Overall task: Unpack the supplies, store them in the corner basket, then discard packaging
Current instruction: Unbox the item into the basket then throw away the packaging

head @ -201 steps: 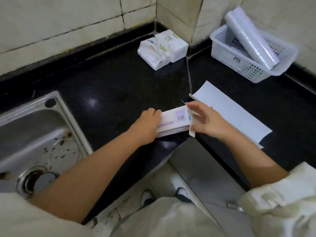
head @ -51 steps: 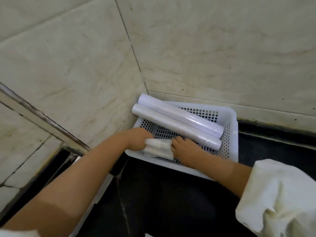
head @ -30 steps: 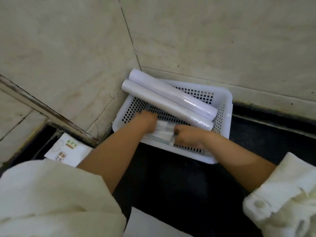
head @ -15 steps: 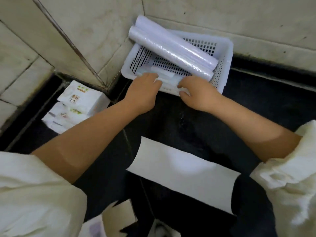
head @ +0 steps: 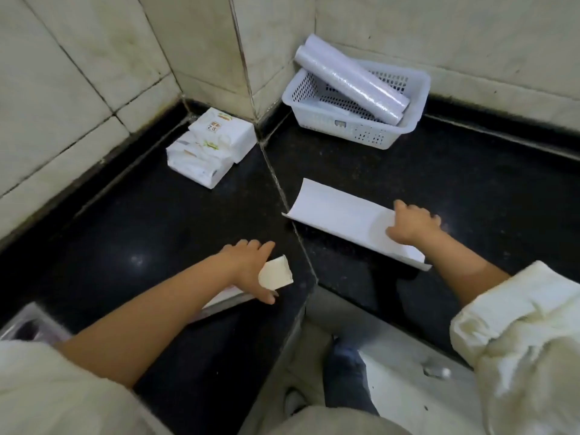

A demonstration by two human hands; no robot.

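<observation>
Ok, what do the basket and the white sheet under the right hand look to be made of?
The basket looks like moulded white plastic: perforated walls, smooth glossy rim. The white sheet looks like thin matte card or stiff paper, since its edges curl upward and hold shape; which of the two is uncertain.

1. Glossy black stone counter (head: pixel 163 215), speckled.
2. White perforated plastic basket (head: pixel 351 130).
3. Shiny clear film on rolls (head: pixel 354 86).
4. Matt white paper sheet (head: pixel 342 215).
5. Smooth cardboard box (head: pixel 276 274).
6. Pale matt wall tiles (head: pixel 78 58).
</observation>
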